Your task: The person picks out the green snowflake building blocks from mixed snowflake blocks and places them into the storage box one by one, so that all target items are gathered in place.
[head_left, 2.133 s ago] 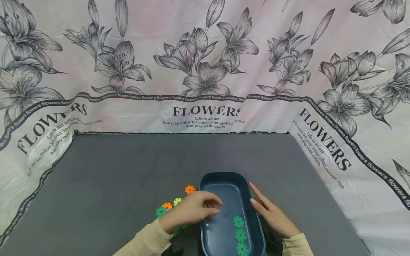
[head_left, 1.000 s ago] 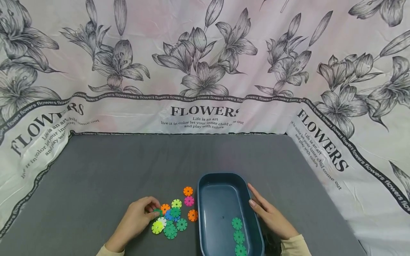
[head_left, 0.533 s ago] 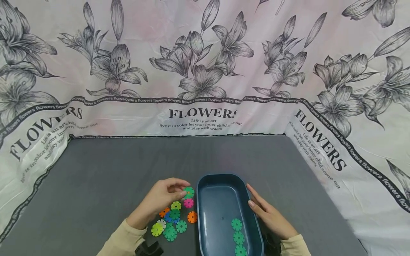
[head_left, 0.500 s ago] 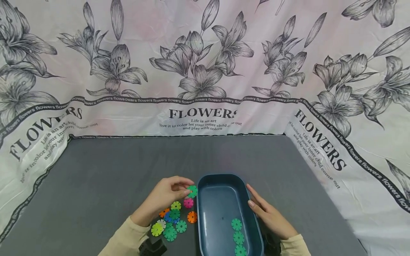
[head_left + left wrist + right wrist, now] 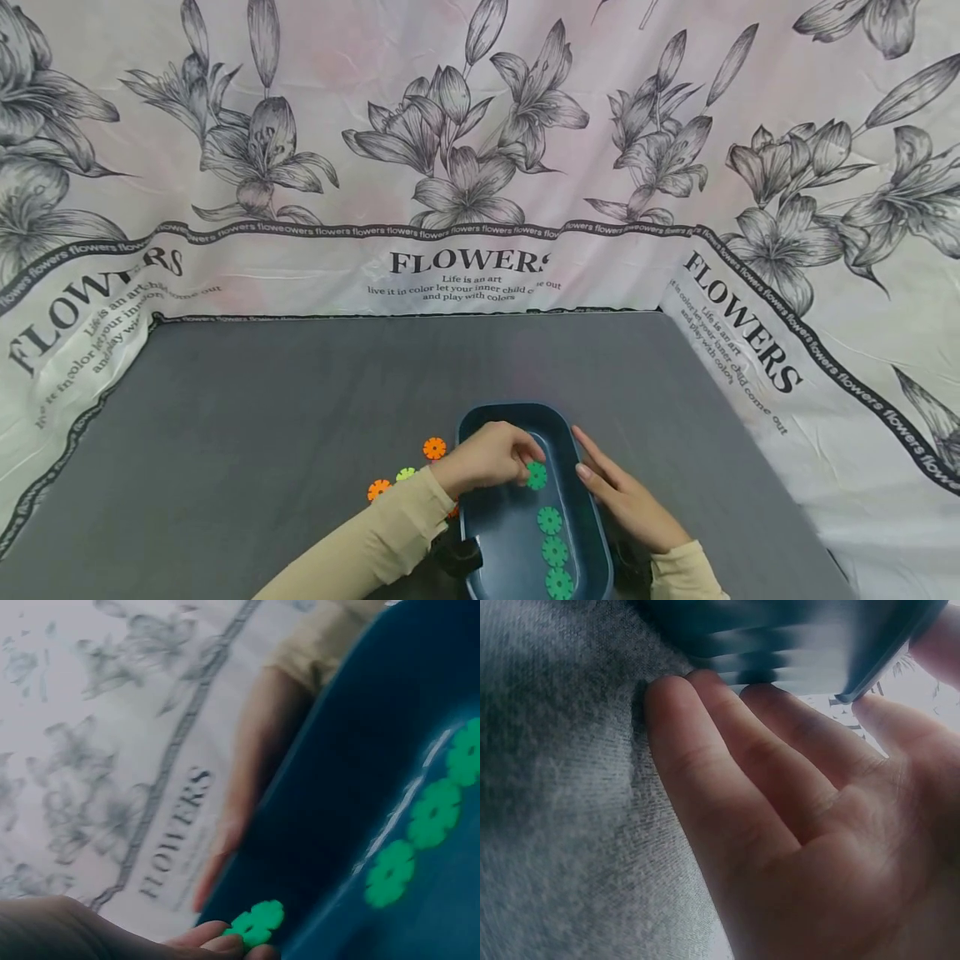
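My left hand [image 5: 491, 456] reaches over the blue tray [image 5: 467, 433] and pinches a green notched plastic disc [image 5: 536, 476] between thumb and fingers. The left wrist view shows that pinched disc [image 5: 259, 921] near the tray's inner wall. Below it in the head view, a column of green discs [image 5: 550, 521] lies along the tray's right side on its floor. My right hand [image 5: 630, 504] rests against the tray's right outer wall with fingers extended. In the right wrist view its straight fingers [image 5: 697, 757] touch the tray's side [image 5: 802, 656], close to the grey cloth.
Left of the tray, loose discs lie on the grey table [image 5: 300, 392]: an orange disc [image 5: 435, 448], another orange disc [image 5: 378, 490] and a yellow-green disc [image 5: 406, 475]. My left forearm hides the rest of that pile. A flower-printed curtain [image 5: 472, 275] borders the table's back.
My left hand went from over the tray to the pile at left, picked up a green disc and carried it right, back over the tray. My right hand stayed at the tray's side.
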The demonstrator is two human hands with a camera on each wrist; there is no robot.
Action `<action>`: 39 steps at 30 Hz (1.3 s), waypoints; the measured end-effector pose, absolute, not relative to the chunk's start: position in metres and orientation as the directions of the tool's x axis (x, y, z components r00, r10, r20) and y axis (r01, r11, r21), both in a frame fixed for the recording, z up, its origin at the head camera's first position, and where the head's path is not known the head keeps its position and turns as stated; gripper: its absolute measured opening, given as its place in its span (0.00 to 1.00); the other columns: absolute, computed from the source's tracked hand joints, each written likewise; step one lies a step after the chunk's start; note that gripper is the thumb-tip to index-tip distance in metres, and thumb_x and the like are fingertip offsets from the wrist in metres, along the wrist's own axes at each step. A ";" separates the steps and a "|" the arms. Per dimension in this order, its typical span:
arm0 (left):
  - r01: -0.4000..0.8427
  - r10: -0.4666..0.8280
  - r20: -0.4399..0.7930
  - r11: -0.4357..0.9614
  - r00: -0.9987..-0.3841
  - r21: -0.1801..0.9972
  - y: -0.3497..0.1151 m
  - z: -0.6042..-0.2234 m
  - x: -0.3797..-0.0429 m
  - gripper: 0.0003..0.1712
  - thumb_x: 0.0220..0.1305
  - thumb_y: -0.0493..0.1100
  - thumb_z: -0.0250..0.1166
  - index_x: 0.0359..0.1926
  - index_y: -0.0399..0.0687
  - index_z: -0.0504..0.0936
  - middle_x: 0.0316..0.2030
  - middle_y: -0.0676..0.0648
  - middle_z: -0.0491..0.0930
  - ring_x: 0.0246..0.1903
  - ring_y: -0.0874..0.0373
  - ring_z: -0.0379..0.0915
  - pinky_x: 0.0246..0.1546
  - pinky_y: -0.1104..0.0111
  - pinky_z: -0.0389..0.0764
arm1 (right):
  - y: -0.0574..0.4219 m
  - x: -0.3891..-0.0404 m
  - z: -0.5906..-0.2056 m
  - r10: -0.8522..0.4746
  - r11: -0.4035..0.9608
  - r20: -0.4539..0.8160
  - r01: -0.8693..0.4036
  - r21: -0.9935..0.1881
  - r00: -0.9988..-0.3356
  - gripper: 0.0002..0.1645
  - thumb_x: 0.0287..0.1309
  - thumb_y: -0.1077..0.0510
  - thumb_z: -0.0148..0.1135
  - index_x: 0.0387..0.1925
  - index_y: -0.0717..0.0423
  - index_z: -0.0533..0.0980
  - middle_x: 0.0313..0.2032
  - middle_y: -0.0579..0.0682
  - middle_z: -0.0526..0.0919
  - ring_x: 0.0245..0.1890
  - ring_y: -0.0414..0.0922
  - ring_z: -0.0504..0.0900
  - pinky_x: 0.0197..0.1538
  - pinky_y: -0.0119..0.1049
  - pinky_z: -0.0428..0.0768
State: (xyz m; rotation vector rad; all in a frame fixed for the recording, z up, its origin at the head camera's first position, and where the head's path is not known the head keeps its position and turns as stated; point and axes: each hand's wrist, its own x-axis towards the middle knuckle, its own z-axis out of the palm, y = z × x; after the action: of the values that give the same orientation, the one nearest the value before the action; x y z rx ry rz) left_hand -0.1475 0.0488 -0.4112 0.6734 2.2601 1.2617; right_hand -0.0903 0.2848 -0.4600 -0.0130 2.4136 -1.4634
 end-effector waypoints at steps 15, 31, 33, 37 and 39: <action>0.385 0.678 -0.154 0.573 -0.719 0.723 0.078 -0.427 -0.147 0.09 0.51 0.28 0.68 0.34 0.41 0.86 0.21 0.55 0.72 0.21 0.67 0.64 0.22 0.77 0.68 | 0.286 -0.089 -0.459 -0.185 0.468 -0.251 0.140 -0.872 -0.950 0.33 0.71 0.41 0.45 0.72 0.24 0.48 0.74 0.44 0.48 0.71 0.57 0.55 0.63 0.58 0.66; 0.450 0.656 -0.121 0.629 -0.745 0.634 0.085 -0.435 -0.148 0.10 0.52 0.30 0.68 0.35 0.45 0.87 0.26 0.54 0.78 0.25 0.67 0.67 0.27 0.77 0.71 | 0.286 -0.090 -0.458 -0.175 0.474 -0.254 0.144 -0.868 -0.951 0.34 0.70 0.40 0.46 0.73 0.26 0.47 0.74 0.44 0.48 0.71 0.57 0.56 0.61 0.57 0.69; 0.464 0.656 -0.116 0.637 -0.746 0.615 0.085 -0.434 -0.148 0.09 0.53 0.33 0.69 0.36 0.46 0.87 0.29 0.53 0.81 0.27 0.66 0.70 0.30 0.75 0.73 | 0.286 -0.090 -0.458 -0.175 0.475 -0.255 0.146 -0.868 -0.951 0.35 0.70 0.40 0.46 0.73 0.26 0.47 0.74 0.44 0.48 0.71 0.57 0.56 0.61 0.57 0.69; 0.483 0.657 -0.079 0.626 -0.750 0.612 0.074 -0.427 -0.145 0.08 0.56 0.37 0.69 0.39 0.47 0.87 0.36 0.52 0.84 0.33 0.63 0.75 0.37 0.72 0.77 | 0.285 -0.091 -0.458 -0.174 0.480 -0.261 0.149 -0.864 -0.950 0.35 0.70 0.40 0.46 0.73 0.26 0.47 0.74 0.44 0.48 0.71 0.57 0.55 0.62 0.58 0.67; 0.484 0.656 -0.040 0.595 -0.754 0.642 0.061 -0.418 -0.143 0.09 0.58 0.37 0.68 0.41 0.47 0.86 0.38 0.51 0.84 0.36 0.62 0.77 0.39 0.72 0.77 | 0.285 -0.091 -0.458 -0.171 0.486 -0.262 0.150 -0.861 -0.950 0.35 0.70 0.39 0.46 0.73 0.26 0.47 0.74 0.45 0.48 0.71 0.58 0.55 0.62 0.59 0.66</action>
State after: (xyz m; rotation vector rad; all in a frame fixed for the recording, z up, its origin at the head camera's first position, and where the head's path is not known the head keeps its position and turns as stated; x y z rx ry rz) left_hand -0.1432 0.0613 -0.4185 0.9342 2.5530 0.9068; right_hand -0.0907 0.2854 -0.4585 -0.0169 2.4228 -1.4504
